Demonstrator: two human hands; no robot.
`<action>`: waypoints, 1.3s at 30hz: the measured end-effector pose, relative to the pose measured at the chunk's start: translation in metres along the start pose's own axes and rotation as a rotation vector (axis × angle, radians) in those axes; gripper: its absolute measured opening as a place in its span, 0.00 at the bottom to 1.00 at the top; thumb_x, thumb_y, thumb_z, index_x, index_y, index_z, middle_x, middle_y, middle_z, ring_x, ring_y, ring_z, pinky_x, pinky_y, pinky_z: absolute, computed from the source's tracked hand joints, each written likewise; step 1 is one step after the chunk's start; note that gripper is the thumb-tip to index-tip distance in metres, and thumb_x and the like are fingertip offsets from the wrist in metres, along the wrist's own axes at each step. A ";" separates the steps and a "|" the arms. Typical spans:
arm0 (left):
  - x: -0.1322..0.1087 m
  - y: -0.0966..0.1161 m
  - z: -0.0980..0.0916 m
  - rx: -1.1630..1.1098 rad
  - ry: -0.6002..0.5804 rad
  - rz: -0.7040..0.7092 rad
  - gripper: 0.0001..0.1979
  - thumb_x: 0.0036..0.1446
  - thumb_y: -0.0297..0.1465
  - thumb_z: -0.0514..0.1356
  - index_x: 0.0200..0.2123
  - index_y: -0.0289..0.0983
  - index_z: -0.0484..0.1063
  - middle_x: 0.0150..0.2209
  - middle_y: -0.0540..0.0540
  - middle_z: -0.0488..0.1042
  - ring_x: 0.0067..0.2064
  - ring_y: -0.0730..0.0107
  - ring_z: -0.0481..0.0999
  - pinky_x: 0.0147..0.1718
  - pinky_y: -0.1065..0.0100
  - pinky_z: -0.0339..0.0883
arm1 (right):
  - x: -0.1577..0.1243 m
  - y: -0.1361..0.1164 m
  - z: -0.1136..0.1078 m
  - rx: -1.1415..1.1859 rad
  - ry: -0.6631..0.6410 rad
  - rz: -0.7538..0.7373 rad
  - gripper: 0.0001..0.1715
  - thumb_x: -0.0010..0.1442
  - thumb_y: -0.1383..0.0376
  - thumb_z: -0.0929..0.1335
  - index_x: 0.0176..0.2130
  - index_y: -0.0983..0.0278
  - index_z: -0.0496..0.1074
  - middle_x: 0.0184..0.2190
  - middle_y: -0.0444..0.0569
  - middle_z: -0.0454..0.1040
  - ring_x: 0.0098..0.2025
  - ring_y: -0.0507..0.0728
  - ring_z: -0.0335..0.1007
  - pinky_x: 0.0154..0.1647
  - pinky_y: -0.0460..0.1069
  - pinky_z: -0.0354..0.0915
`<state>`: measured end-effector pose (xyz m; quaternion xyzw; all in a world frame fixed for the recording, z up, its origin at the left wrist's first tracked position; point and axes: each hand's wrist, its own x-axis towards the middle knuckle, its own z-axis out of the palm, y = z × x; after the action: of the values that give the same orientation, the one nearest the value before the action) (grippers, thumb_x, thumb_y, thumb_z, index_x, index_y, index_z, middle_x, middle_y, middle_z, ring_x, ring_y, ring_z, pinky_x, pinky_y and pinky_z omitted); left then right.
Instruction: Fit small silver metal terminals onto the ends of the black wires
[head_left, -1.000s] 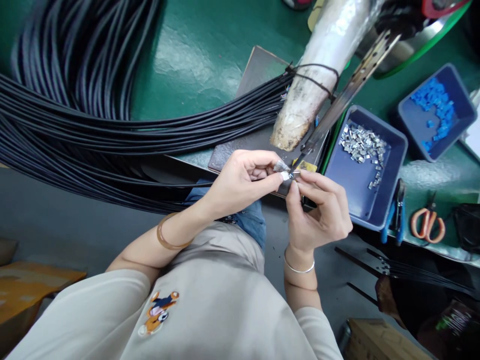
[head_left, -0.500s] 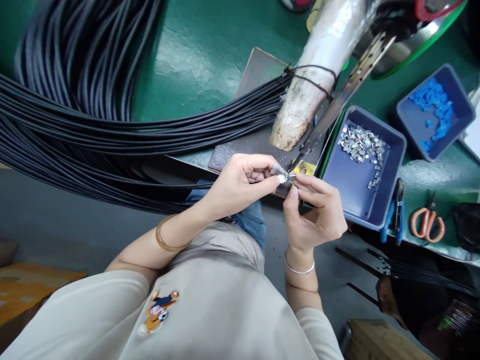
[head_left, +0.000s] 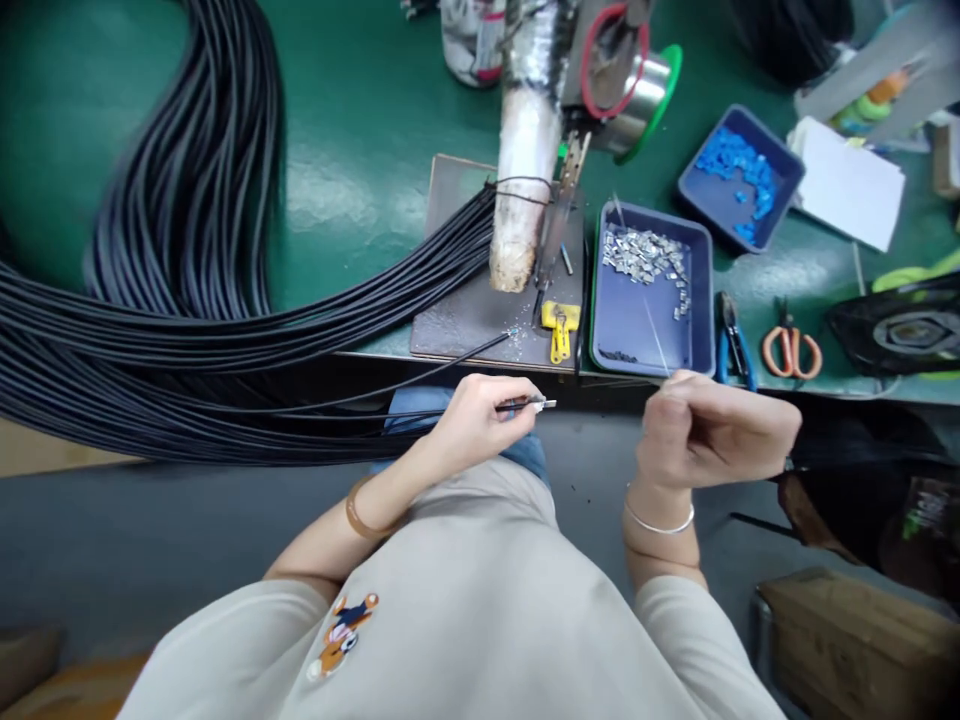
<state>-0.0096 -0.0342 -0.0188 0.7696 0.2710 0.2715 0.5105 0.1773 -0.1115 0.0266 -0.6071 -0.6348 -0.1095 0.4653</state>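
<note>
My left hand point(head_left: 487, 415) is closed around the end of a black cable point(head_left: 420, 413), and a small metal connector point(head_left: 550, 404) sticks out past its fingertips. To the right, my right hand point(head_left: 716, 430) is closed in a pinch in front of the table edge. A thin pale wire point(head_left: 655, 335) runs from its fingertips up across the blue-grey tray point(head_left: 652, 340) of small metal connector shells point(head_left: 645, 255). Another black cable point(head_left: 480, 348) lies on the dark board with its coloured wire ends bare, near a soldering iron point(head_left: 559, 225) and a yellow clip point(head_left: 560, 330).
A thick bundle of black cables point(head_left: 300, 335) curves over the table's left side. A wrapped post point(head_left: 517, 200) rises above the board point(head_left: 450, 325). On the right are a bin of blue parts point(head_left: 739, 185), blue-handled pliers point(head_left: 733, 340), orange-handled scissors point(head_left: 791, 345) and a metallic spool point(head_left: 637, 105).
My hands have come apart: the right moved away to the right with the thin wire, while the left kept the cable and connector, lower before the table. The camera view has shifted.
</note>
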 end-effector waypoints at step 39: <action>-0.005 0.000 -0.004 -0.792 0.286 -0.346 0.17 0.51 0.41 0.68 0.35 0.34 0.70 0.20 0.53 0.71 0.15 0.86 0.55 0.14 0.75 0.44 | 0.047 0.127 0.009 -0.192 -0.287 0.440 0.11 0.45 0.71 0.76 0.22 0.61 0.72 0.24 0.47 0.76 0.24 0.47 0.67 0.30 0.49 0.61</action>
<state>-0.0162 -0.0355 -0.0185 0.4132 0.3387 0.3683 0.7609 0.2919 -0.0438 0.0020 -0.7810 -0.5339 0.0216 0.3233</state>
